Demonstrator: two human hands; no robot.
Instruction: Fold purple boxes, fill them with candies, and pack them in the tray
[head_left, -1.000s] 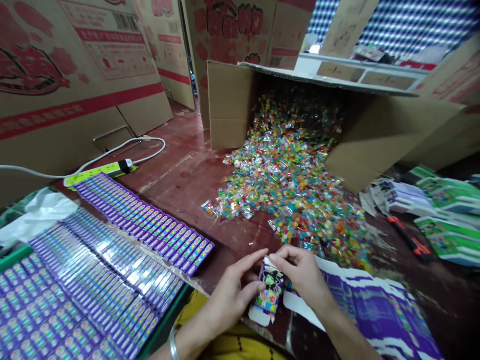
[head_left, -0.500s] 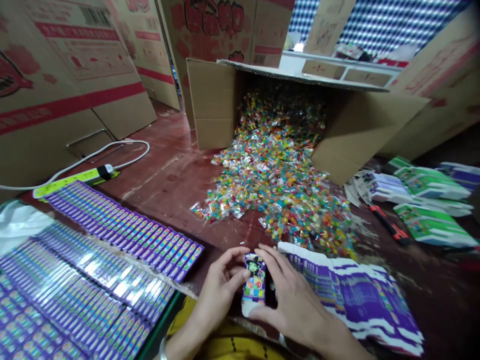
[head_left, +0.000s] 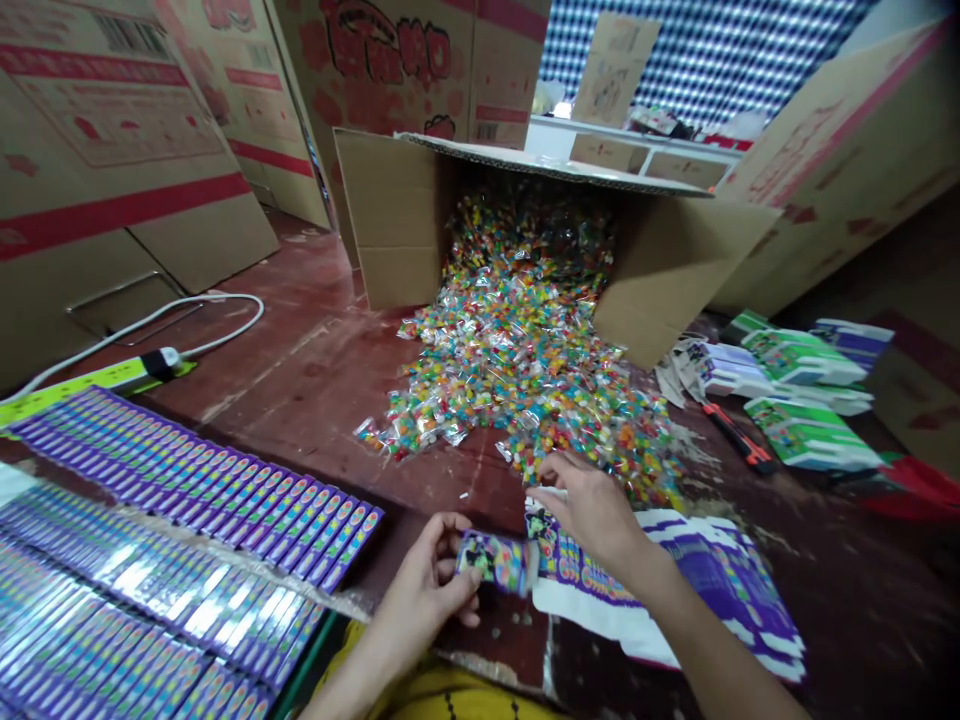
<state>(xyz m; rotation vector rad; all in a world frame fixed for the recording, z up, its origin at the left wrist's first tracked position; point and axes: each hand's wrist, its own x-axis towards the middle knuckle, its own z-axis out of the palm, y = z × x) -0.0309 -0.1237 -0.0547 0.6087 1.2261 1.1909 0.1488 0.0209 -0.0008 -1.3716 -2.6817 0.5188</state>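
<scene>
My left hand [head_left: 435,580] grips a small purple candy box [head_left: 491,562] between thumb and fingers. The box lies on its side, turned so one end points right, and it looks blurred. My right hand [head_left: 596,505] is over the far left end of a row of flattened purple boxes [head_left: 585,575], its fingers curled in. Whatever those fingers pinch, if anything, is hidden. Just beyond them spreads a heap of small clear packets of coloured candy [head_left: 517,350], spilling out of a cardboard carton [head_left: 397,220] on its side.
Filled purple boxes stand in a long row [head_left: 225,480] at the left, beside a tray of more boxes [head_left: 150,600]. Behind them lies a yellow-green power strip [head_left: 82,385]. At right are a red-and-black cutter [head_left: 739,437] and green box stacks [head_left: 810,435]. Large cartons [head_left: 112,130] surround the table.
My right hand has left the small box and moved up to the flattened boxes beside the candy heap. My left hand has turned the box from upright to sideways. The view has swung right.
</scene>
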